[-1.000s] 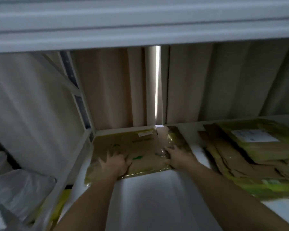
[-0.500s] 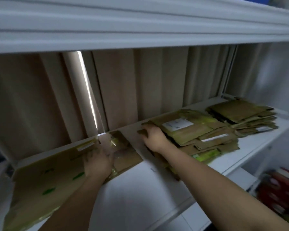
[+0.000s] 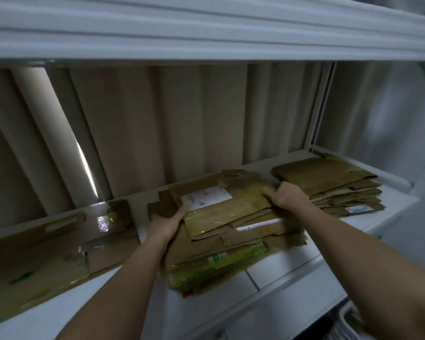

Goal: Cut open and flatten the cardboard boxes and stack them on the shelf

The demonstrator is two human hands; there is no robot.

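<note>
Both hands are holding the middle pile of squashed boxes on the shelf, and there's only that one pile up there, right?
Not quite. The head view shows both hands, left hand and right hand, holding the middle pile on the shelf, but it is not alone: another pile sits to its right and a big flattened box lies to its left.

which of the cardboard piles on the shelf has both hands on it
The middle pile, topped by a white label. The left hand and right hand grip its two sides; the single flat sheet left and the right pile go untouched.
</note>
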